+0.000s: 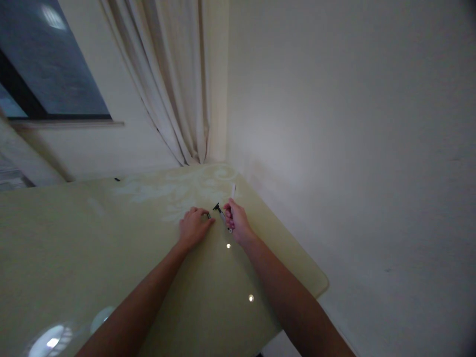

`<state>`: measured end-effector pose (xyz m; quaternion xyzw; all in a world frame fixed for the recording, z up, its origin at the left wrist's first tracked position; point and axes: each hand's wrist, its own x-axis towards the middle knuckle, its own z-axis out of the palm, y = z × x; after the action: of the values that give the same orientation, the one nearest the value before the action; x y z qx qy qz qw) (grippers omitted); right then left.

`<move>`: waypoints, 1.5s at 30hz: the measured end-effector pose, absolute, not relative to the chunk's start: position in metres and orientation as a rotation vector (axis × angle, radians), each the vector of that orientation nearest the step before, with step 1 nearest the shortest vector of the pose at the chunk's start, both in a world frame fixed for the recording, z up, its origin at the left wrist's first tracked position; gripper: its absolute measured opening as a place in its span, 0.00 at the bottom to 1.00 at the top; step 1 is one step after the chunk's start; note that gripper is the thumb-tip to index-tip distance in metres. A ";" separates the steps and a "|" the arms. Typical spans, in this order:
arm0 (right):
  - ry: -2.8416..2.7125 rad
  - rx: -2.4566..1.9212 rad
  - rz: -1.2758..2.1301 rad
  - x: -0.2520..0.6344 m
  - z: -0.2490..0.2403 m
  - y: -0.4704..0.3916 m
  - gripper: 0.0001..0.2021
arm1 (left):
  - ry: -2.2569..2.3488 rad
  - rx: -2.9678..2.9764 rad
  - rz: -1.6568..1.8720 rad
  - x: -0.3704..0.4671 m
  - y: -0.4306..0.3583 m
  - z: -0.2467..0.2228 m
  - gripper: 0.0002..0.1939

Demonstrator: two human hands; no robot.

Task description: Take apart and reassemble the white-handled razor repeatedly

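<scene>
My right hand is closed around the handle of a razor. The razor has a black T-shaped head and a grey and black handle, tilted up toward the left. Just left of that head, my left hand pinches a small dark piece between thumb and fingers. It looks like a blade cartridge, though too small to be sure. A gap separates the piece from the razor head. Beyond my right fingers a slim white object shows; I cannot tell whether it is held or lies on the table.
Both hands are over a glossy pale yellow-green table with light reflections. A small black item lies near its back edge. A wall runs along the right side. Behind hang a beige curtain and a dark window.
</scene>
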<state>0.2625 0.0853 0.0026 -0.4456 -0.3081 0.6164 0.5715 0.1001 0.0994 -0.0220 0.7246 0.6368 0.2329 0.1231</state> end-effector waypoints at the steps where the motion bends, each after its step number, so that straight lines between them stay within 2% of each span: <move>1: -0.730 -1.046 1.452 0.261 0.003 0.084 0.21 | 1.841 2.124 0.685 0.098 0.097 -0.022 0.17; 5: -0.888 -1.101 1.457 0.251 0.004 0.074 0.18 | 1.734 2.168 0.799 0.074 0.071 -0.017 0.18; 9: -1.242 -1.144 1.517 0.232 0.003 0.054 0.13 | 1.614 2.237 1.294 0.042 0.021 -0.008 0.21; 14: -1.374 -1.042 1.644 0.206 0.003 0.023 0.12 | 1.653 2.214 1.499 0.022 -0.029 -0.010 0.18; 20: -1.315 -1.070 1.660 0.205 0.003 0.012 0.11 | 1.665 2.182 1.506 0.025 -0.036 -0.014 0.16; 30: -1.401 -1.133 1.528 0.209 -0.001 0.011 0.09 | 1.572 2.239 1.421 0.026 -0.039 -0.015 0.18; 37: -1.350 -1.159 1.569 0.213 -0.005 0.016 0.13 | 1.321 2.150 1.298 0.028 -0.034 -0.019 0.07; 42: -1.430 -1.091 1.604 0.211 -0.004 0.013 0.14 | 1.323 2.061 1.307 0.024 -0.029 -0.018 0.20; 45: -1.489 -1.004 1.651 0.211 -0.004 0.013 0.14 | 1.236 2.080 1.224 0.022 -0.027 -0.017 0.20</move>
<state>0.2111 0.0133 -0.0042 -0.3865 -0.5732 0.6354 0.3440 0.0222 -0.0269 -0.0172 0.7494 0.4453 0.4410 0.2136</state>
